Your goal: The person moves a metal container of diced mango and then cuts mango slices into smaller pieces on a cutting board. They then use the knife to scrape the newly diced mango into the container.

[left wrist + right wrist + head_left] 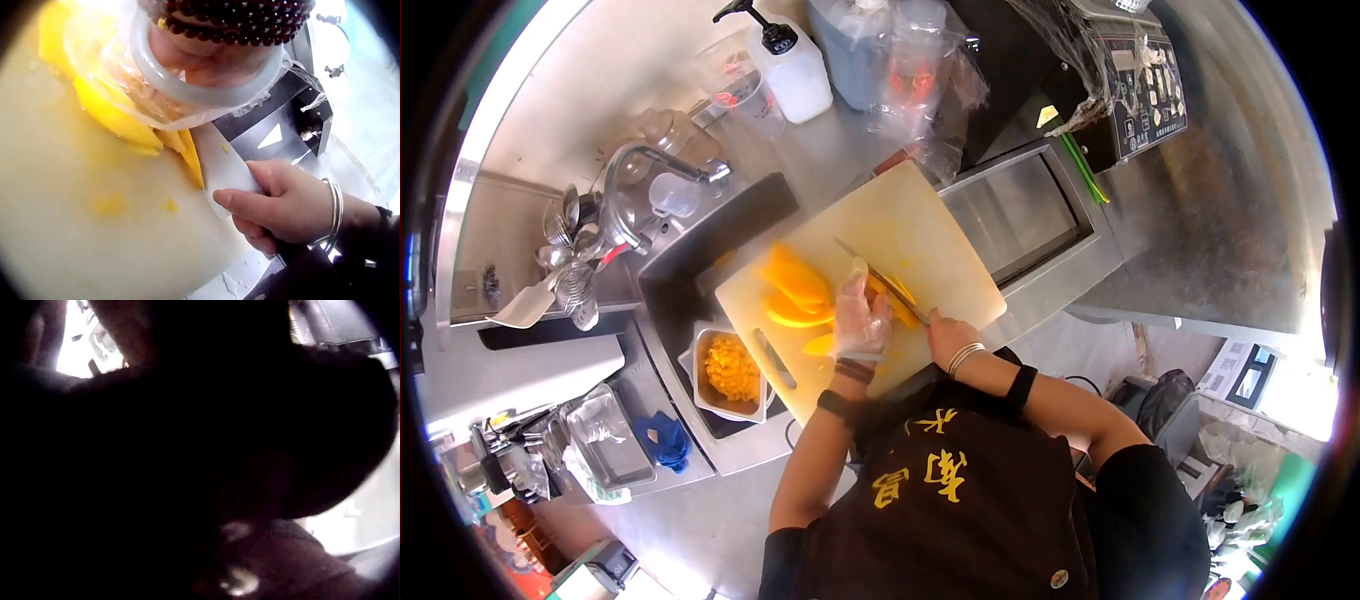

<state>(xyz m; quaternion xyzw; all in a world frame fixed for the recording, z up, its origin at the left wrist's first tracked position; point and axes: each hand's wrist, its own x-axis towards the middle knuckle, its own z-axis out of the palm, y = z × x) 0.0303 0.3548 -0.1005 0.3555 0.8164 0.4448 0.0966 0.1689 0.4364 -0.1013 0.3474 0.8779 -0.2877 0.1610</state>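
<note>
A pale cutting board (960, 270) lies tilted across the counter with peeled yellow mango pieces (793, 285) on its left part. My left hand (863, 315), in a clear plastic glove, holds down mango (106, 115) beside the blade; its fingertips are hidden in the left wrist view. With my right hand (952, 338) I grip a knife (895, 289) by its handle, thumb along the blade's heel in the left wrist view. The blade (226, 165) lies against a thin strip of mango (189, 156). Dark fabric blocks most of the right wrist view.
Left of the board, a metal tub (700, 370) holds diced mango (733, 368) by the sink (670, 290). A faucet (615, 190) and several utensils (570, 270) stand behind. Farther back are a pump bottle (798, 85) and plastic bags (920, 90).
</note>
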